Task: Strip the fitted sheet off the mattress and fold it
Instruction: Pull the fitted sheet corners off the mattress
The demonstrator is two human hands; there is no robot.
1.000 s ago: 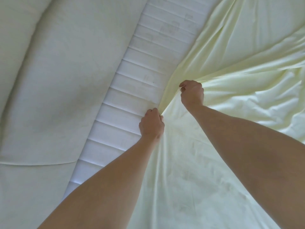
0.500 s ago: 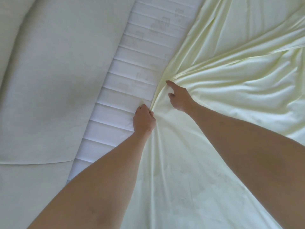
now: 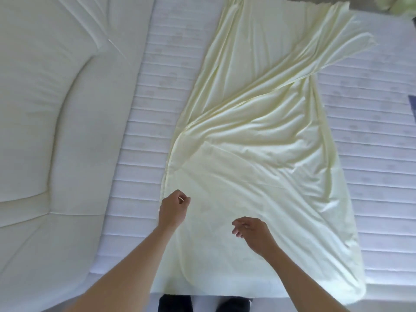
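You get soft, even daylight, faint shadows, slight motion blur throughout, wide-angle bending toward the frame's edges.

I see the sheet (image 3: 258, 154) lying along the middle of the mattress (image 3: 139, 154), a duvet (image 3: 56, 109) to its left, both my hands over its near end.

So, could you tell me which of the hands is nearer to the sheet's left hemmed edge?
Left. The left hand sits right at the hemmed left edge of the fitted sheet, fingers curled beside it. The right hand hovers further in, over the middle of the sheet, clear of that edge.
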